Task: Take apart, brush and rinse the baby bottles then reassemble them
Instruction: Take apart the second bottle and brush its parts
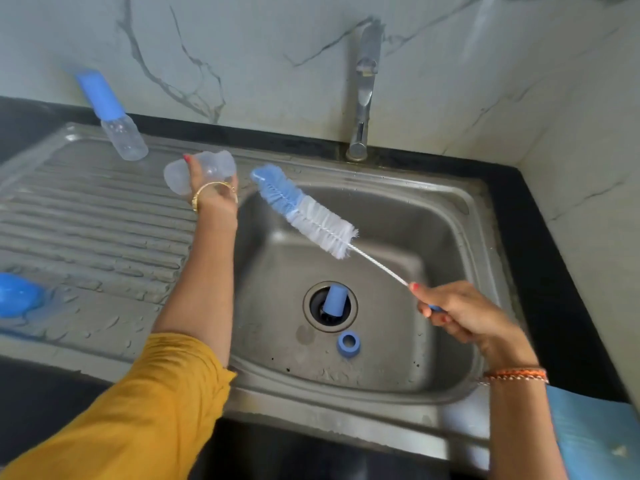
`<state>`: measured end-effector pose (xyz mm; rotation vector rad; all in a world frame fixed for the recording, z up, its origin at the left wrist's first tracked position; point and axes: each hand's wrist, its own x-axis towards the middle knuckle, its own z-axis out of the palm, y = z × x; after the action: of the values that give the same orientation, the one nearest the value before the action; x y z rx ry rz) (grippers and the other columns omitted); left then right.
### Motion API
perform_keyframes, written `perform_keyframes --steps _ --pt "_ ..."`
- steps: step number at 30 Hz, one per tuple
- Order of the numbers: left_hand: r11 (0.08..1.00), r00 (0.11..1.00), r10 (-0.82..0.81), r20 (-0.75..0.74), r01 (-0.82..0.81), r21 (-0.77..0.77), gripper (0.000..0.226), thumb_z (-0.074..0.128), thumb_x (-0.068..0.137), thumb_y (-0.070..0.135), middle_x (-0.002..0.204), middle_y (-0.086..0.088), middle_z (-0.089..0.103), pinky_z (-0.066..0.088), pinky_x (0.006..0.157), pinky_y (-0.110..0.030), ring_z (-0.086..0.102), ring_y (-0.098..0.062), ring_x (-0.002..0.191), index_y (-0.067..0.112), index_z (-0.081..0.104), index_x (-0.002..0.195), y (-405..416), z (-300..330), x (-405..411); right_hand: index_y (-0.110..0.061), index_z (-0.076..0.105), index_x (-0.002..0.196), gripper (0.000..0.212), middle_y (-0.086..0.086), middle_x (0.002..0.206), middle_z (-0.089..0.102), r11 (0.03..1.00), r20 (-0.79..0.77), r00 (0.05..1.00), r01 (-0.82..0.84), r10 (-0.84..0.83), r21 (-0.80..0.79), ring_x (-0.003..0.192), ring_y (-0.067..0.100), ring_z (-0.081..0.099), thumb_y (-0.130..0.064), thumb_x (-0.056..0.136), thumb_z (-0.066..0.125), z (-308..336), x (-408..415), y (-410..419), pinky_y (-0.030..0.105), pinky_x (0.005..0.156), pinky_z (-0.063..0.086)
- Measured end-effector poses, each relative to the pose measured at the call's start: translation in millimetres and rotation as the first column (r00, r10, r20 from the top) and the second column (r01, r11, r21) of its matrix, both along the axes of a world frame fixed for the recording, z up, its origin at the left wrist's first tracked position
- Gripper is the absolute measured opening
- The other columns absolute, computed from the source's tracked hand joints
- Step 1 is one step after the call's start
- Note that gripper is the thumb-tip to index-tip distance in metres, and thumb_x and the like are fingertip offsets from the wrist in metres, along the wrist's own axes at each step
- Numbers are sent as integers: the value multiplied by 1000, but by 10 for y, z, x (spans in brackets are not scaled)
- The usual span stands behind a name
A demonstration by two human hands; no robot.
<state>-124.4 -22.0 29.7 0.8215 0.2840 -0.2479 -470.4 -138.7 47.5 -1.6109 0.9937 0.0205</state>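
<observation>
Sink (460, 216): steel basin set in a black counter, with a ribbed draining board (86, 216) on its left, wet with drops.
Tap (363, 98): chrome, upright behind the basin against the marble wall.
Left hand (211, 187): raised over the inner edge of the draining board, fingers curled round a clear bottle body (201, 169) that lies tilted in its grip.
Right hand (457, 313): over the right side of the basin, fingers closed on the blue handle of the bottle brush (304, 211).
Bottle brush: slants up-left across the basin, its blue and white bristles just beside the held bottle, apart from it.
Second bottle (114, 116): assembled with a blue cap, standing at the back of the draining board.
Blue cap (334, 299): tilted in the drain hole.
Blue ring (348, 344): on the basin floor, near the drain.
Blue object (17, 294): at the left edge, blurred.
</observation>
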Motion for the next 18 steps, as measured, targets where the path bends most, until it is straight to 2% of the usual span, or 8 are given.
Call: perform_keyframes --steps 1,4,6,8,11,12,15,18 --pt "1000 1000 2 16 -2 -3 42 64 85 40 119 -2 54 57 62 -29 57 -18 102 20 47 117 44 -1 21 -12 53 54 42 -5 39 32 999 14 999 40 -40 -16 29 5 19 -33 91 56 -8 -26 -12 10 33 12" --pt "998 998 -56 39 57 -23 49 73 79 18 115 -5 58 59 61 -38 61 -22 97 13 48 121 73 -18 -112 -9 60 63 34 -4 43 38 990 130 982 142 -138 -22 29 2 26 -18 94 52 -85 99 52 12 32 16" --pt "987 985 -162 63 161 25 35 71 79 6 107 -5 60 59 60 -36 63 -19 90 13 53 109 17 -71 -383 -10 61 68 30 -3 52 44 987 201 967 161 -159 4 33 1 32 -10 95 46 -126 285 191 13 34 20" --pt "975 974 -218 60 215 59 52 75 71 4 114 -7 58 57 58 -31 62 -21 98 11 48 114 -49 -149 -613 -12 61 75 28 -3 61 50 989 251 957 142 -146 33 38 2 38 -7 95 42 -150 450 346 13 36 26" --pt "977 980 -180 79 169 131 81 72 72 -4 122 -4 50 58 68 -38 58 -26 107 23 27 133 -75 -295 -802 -14 59 83 25 -2 63 53 992 291 948 119 -128 48 35 1 37 -5 97 40 -184 623 522 13 35 28" --pt "967 971 -219 100 202 157 80 69 76 -3 125 -3 48 57 71 -38 57 -26 108 29 26 135 -80 -320 -841 -14 59 85 24 -1 62 50 991 303 944 124 -132 44 34 1 34 -5 97 40 -198 677 562 13 34 26" --pt "928 924 -354 142 329 175 50 64 85 14 130 -2 51 55 78 -38 57 -24 112 35 41 125 -41 -370 -909 -13 63 91 29 -1 59 45 982 313 930 184 -191 52 32 1 32 -1 93 37 -257 811 639 13 35 24" --pt "925 932 -355 73 339 173 35 62 86 19 119 0 56 50 88 -40 58 -22 110 33 47 114 -30 -371 -857 -17 66 90 34 -2 59 50 968 309 918 249 -247 33 36 2 36 1 89 36 -356 898 698 14 38 28"
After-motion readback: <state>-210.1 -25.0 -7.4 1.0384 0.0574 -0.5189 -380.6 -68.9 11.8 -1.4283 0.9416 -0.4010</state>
